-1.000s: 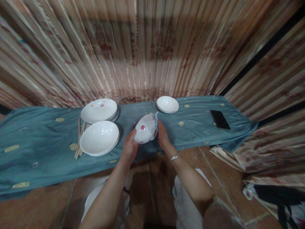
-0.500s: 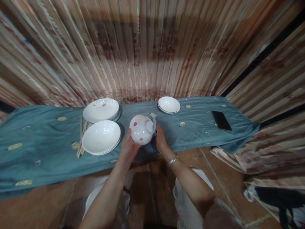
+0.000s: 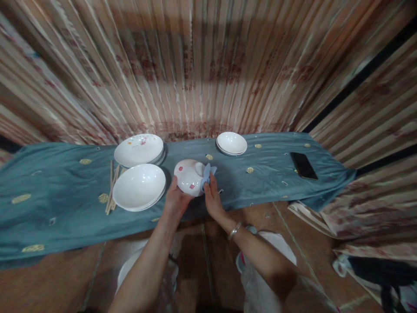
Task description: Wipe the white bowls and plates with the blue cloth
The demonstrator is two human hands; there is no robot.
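My left hand (image 3: 177,199) is closed on the side of a white bowl (image 3: 186,179) with small red marks. The bowl is tilted on its side above the table, its outside towards me and its foot facing right. In my right hand (image 3: 214,199) is a light blue cloth (image 3: 207,174), pressed against the bowl by its foot. The fingertips are partly hidden behind the cloth. A bracelet (image 3: 234,231) circles my right wrist.
Left of the hands stand stacked white bowls (image 3: 138,187), stacked floral plates (image 3: 138,150) and several wooden chopsticks (image 3: 112,187). Small stacked bowls (image 3: 232,142) sit at the back. A black phone (image 3: 303,165) lies at right on the blue-green tablecloth (image 3: 267,187).
The cloth has moved round the bowl's foot and now shows more fully. My right hand has shifted slightly left, and the bowl has turned a little in my left hand.
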